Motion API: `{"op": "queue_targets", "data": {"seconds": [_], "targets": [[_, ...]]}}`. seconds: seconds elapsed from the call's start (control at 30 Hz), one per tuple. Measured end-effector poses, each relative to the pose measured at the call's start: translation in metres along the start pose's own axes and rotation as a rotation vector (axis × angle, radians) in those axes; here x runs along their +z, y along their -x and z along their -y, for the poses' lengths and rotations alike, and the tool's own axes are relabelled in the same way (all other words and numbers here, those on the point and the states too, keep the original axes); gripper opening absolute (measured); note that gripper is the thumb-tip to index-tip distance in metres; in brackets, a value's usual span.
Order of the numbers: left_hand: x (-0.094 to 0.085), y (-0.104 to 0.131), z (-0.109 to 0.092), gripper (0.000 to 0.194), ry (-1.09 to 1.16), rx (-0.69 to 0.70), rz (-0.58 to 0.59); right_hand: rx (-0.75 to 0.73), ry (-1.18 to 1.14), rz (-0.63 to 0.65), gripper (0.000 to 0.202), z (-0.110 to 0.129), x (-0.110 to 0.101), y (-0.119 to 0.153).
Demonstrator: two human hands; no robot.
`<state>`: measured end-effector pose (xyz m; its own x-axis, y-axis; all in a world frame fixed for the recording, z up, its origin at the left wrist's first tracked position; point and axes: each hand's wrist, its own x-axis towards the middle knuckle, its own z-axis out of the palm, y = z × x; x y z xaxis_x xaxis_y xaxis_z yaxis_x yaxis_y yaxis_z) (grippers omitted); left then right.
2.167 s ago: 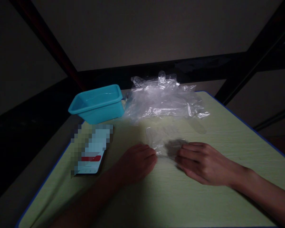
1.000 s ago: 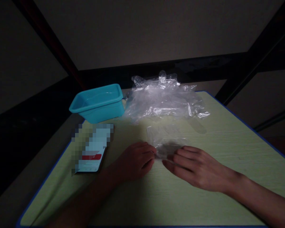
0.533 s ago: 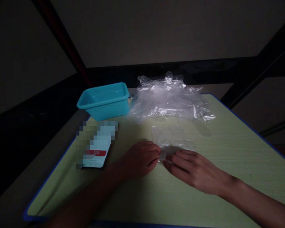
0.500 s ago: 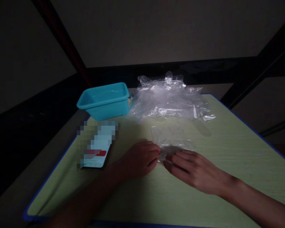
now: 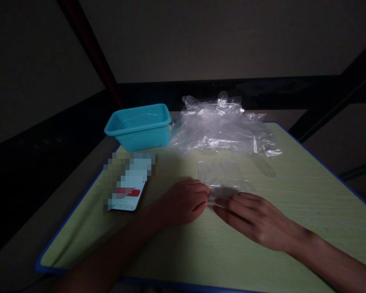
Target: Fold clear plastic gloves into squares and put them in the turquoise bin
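A thin, clear disposable plastic glove, folded into a flat, roughly rectangular shape, lies on the table before me. My left hand has its fingers curled closed at the glove's near left corner. Against the near edge, my right hand holds its thumb and fingers pinched together on the film. A small gap separates the two hands. The fingertips partly cover the near edge of the glove. Beyond it spreads a loose heap of clear plastic gloves, with rounded finger ends sticking up at the back.
A turquoise plastic basket stands at the back left, beside the heap. Nearer on the left lies a phone with a lit, partly blurred screen. The pale green table has a blue edge. Dark walls and slanting bars are behind.
The whole scene has shifted slightly rightward in view as the camera turned. Both hands stay at the near edge of the folded glove, with barely any movement of their own.
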<state>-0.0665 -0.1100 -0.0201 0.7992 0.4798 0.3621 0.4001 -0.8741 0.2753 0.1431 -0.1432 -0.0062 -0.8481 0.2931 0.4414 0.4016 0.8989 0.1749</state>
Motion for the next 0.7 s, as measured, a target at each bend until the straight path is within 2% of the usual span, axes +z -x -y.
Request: {"op": "queue_targets", "data": {"seconds": [0.43,0.7], "targets": [[0.0005,-0.0002,0.0001,0.016,-0.018,-0.008,0.031,0.031,0.013,-0.007,0.031,0.0002,0.0036,-0.0008],[0.0011,-0.0004,0.0005,0.016,-0.019,-0.005,0.035,0.024,0.015,0.040,0.032,0.0013,0.0058,-0.0046]]}}
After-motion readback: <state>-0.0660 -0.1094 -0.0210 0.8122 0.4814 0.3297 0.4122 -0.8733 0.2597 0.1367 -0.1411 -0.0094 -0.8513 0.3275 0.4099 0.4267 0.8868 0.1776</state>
